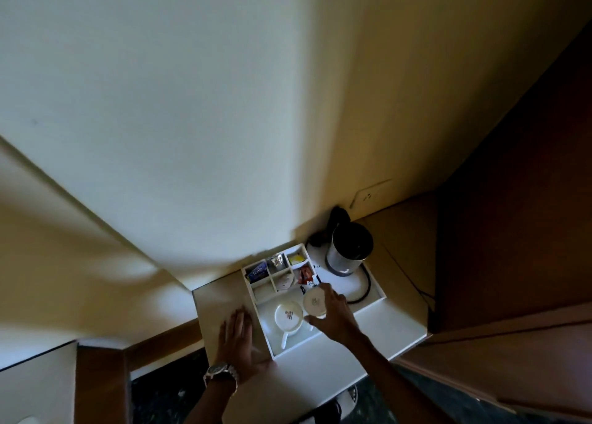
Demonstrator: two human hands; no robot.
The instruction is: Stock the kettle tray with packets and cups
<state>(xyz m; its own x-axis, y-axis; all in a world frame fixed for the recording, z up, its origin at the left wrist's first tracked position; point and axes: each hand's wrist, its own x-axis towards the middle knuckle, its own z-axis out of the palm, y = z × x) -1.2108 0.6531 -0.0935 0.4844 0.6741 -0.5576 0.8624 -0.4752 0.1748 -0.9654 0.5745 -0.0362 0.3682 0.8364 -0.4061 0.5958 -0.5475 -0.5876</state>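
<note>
Right hand point(334, 316), lower centre: fingers curled round the right cup point(314, 302) in the tray point(378, 298). Left hand point(238, 343) flat, fingers together, on the counter point(221, 302) beside the tray.

White tray point(374, 301) on white counter point(221, 298), kettle point(350, 253) at far right corner. Packets point(258, 272) in divided compartments along far left edge. Right hand point(338, 313) wrapped around cup point(314, 302); second cup point(288, 316) just beside. Left hand point(238, 343) flat on counter, touching tray's left wall.
</note>
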